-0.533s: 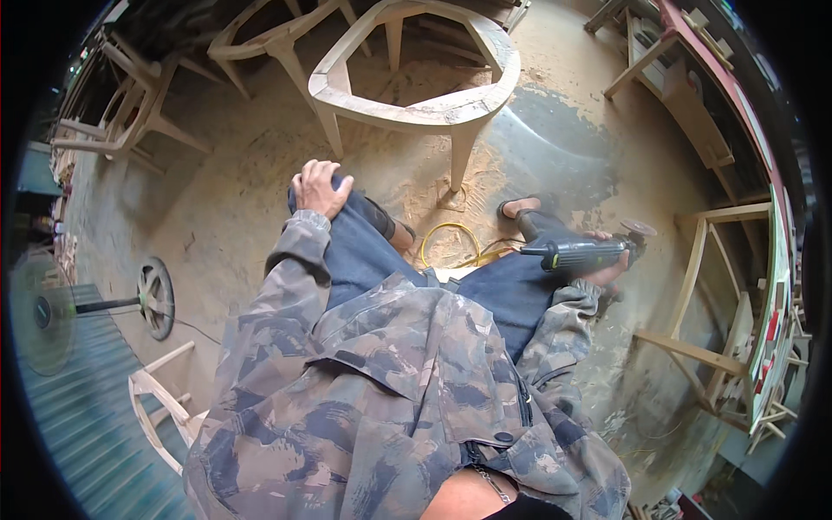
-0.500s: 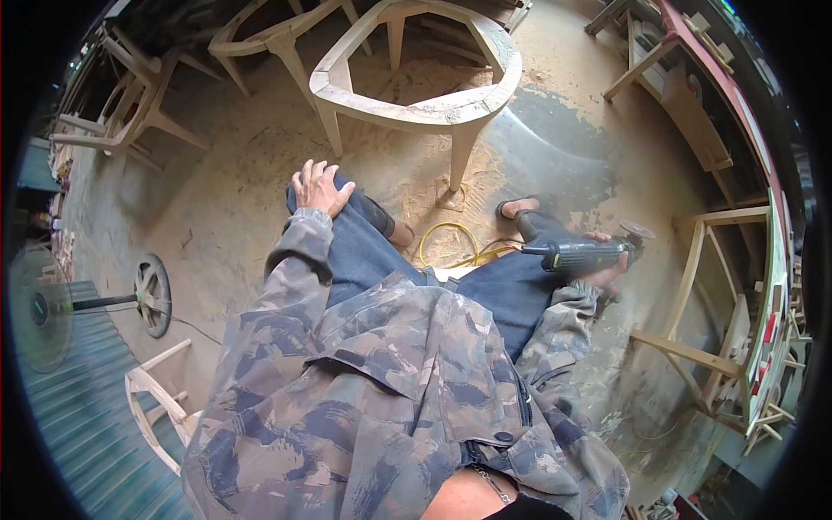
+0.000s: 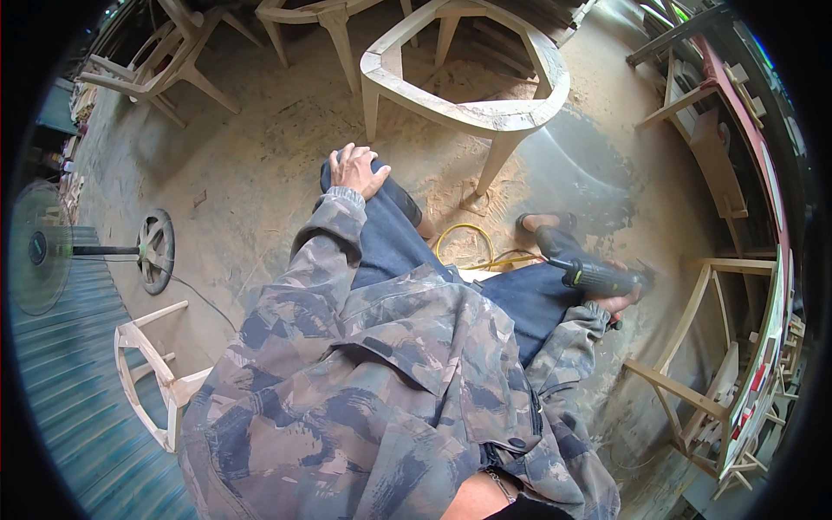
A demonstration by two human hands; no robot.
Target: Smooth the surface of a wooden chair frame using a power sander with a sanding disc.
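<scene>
- The dark power tool (image 3: 594, 275) is being gripped by the right hand (image 3: 617, 302) beside the right knee; its far end is being blurred, so whether it is spinning cannot be told.
- The left hand (image 3: 357, 170) is being rested on the left knee (image 3: 392, 198), fingers loosely spread, nothing being held.
- No wood is being touched by the tool, so a pause seems to be in hand; contact with the seat frame would call for the tool being lifted and brought forward.
- A looped yellow line (image 3: 490, 239) is being left on the floor between the legs.
- The pale wooden seat frame (image 3: 490, 116) is being supported on its legs ahead, apart from both hands.
- Farther out, a fan (image 3: 39, 249) is being kept at left.
</scene>
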